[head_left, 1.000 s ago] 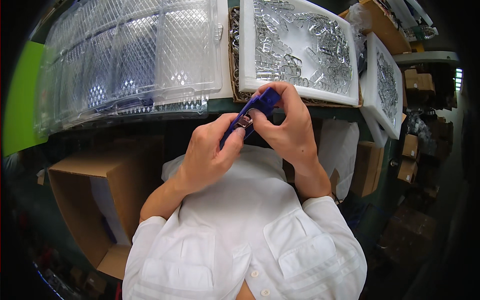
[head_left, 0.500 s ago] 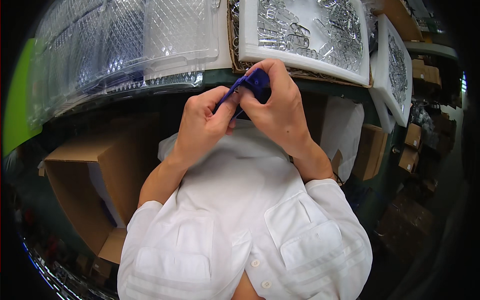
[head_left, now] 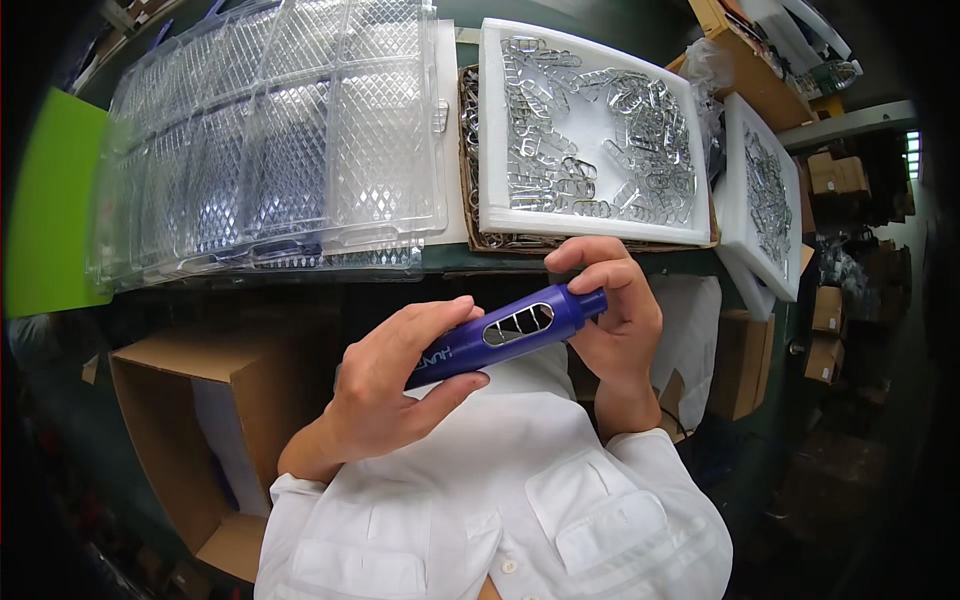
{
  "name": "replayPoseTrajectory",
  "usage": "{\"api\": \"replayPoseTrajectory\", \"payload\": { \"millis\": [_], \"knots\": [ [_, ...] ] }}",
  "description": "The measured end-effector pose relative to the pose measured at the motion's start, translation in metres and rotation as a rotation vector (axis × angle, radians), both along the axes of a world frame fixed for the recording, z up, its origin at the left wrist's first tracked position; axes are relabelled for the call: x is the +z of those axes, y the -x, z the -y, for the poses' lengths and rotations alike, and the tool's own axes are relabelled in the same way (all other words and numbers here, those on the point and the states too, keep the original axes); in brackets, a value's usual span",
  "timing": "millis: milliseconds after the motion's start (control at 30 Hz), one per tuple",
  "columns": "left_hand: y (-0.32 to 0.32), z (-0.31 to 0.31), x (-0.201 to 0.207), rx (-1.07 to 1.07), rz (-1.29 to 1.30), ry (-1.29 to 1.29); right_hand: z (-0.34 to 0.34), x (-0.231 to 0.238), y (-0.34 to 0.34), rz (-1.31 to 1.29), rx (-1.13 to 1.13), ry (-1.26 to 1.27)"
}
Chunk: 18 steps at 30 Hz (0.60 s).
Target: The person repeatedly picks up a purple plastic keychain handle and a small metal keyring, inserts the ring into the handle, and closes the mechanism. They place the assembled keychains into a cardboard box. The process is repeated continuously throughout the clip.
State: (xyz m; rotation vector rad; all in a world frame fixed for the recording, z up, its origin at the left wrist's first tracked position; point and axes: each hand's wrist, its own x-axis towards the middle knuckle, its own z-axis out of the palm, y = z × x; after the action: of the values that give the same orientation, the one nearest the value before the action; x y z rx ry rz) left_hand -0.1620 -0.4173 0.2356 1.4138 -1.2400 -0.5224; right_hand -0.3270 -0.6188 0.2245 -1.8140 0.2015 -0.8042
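Observation:
A dark blue, tube-shaped handle (head_left: 468, 346) lies aslant between my hands, its right end higher and stepping down to a narrower tip. Set in its side is a shiny metal plate (head_left: 518, 324) with rounded ends, showing several dark bands. My left hand (head_left: 385, 385) wraps round the lower left part, thumb along the near side and fingers over the far side. At the narrow tip, my right hand (head_left: 622, 335) closes its curled fingers against the handle; its thumb is mostly hidden. The left end of the handle disappears into my left palm.
Beyond my hands, a white foam tray (head_left: 590, 228) holds many looped metal pieces (head_left: 655, 150), on a cardboard box. Clear plastic blister trays (head_left: 385, 140) are stacked at left. Another foam tray (head_left: 735, 225) leans at right. An open cardboard box (head_left: 180, 365) stands lower left.
A blue item pinched between both hands half a second ago was partly covered; now the handle shows lengthwise with its metal plate. My hands have moved apart, and the view has shifted.

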Motion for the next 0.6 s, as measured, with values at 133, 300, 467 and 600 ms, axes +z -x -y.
{"api": "replayPoseTrajectory", "payload": {
  "millis": [133, 300, 467, 600],
  "knots": [
    [0.007, 0.002, -0.002, 0.03, 0.078, 0.056, 0.0, -0.001, 0.001, 0.025, -0.026, 0.048],
    [0.012, 0.005, -0.001, 0.038, 0.101, 0.075, 0.002, -0.004, 0.003, 0.043, -0.058, 0.076],
    [0.015, 0.009, -0.004, 0.038, 0.143, 0.079, 0.007, -0.005, 0.003, 0.063, -0.07, 0.095],
    [0.017, 0.016, -0.004, 0.015, 0.247, 0.092, 0.014, -0.009, 0.006, 0.103, -0.066, 0.099]
  ]
}}
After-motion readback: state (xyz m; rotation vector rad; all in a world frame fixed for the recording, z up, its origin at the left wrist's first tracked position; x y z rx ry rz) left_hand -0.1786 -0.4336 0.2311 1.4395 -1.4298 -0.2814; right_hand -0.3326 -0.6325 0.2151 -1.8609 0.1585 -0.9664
